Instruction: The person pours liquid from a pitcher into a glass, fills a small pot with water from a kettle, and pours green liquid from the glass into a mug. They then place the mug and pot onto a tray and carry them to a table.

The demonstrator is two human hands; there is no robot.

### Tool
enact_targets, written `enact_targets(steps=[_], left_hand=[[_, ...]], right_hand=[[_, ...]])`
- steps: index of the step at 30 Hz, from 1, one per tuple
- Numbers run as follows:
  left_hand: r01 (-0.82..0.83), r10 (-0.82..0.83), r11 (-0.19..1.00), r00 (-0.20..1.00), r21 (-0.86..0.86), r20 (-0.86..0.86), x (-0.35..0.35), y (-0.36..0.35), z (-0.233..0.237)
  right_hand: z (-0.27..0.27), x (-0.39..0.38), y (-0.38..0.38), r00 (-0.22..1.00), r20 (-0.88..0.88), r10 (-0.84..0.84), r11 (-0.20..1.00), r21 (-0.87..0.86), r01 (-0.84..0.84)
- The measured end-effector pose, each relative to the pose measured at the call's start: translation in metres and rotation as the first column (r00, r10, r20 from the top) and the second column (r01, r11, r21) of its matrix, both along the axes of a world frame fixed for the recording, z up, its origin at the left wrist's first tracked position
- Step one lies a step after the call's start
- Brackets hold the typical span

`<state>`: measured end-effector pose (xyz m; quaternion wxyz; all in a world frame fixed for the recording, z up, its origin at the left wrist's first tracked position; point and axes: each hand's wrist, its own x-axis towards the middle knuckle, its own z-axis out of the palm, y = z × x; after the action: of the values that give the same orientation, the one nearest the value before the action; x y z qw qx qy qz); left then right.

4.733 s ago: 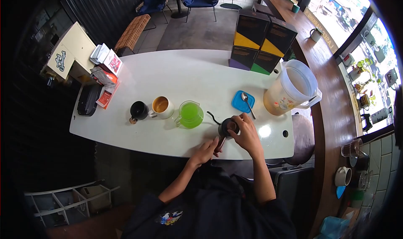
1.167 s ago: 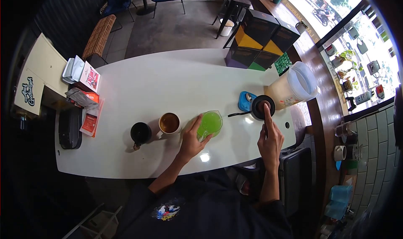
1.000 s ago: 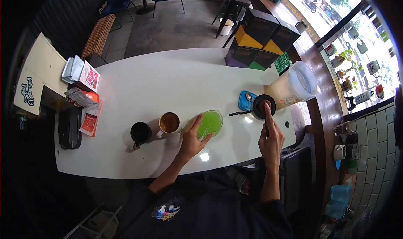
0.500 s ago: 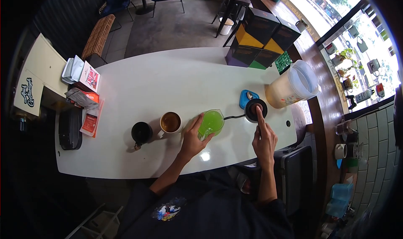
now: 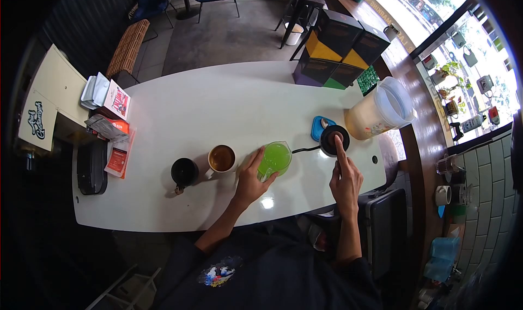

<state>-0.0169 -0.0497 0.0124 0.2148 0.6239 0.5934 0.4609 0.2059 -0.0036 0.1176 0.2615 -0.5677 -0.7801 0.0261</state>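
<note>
Black kettle (image 5: 327,149) had moved toward the surface's (image 5: 163,103) right edge, our right hand (image 5: 346,183) laid one finger on its lid (image 5: 329,137), grip beneath we couldn't tell, our left hand (image 5: 251,185) clasped the green jug (image 5: 279,156)

Gold lettering (image 5: 381,9) reads MARKING on the window (image 5: 417,19)
LA (image 5: 405,40) shows further along; black script (image 5: 36,120) on the cream box (image 5: 64,86) looks like "Gustiansyah"; print on the red-and-white card (image 5: 118,99) is too blurred from here
</note>
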Motion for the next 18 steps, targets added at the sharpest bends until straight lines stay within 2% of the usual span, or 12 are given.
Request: enact_targets(steps=[18], left_hand=[[-0.021, 0.021, 1.000, 1.000, 0.017, -0.005, 0.0026, 0.0003, -0.0011]], right_hand=[[0.0017, 0.0002, 0.0013, 1.000, -0.024, 0.006, 1.000, 0.029, -0.005]])
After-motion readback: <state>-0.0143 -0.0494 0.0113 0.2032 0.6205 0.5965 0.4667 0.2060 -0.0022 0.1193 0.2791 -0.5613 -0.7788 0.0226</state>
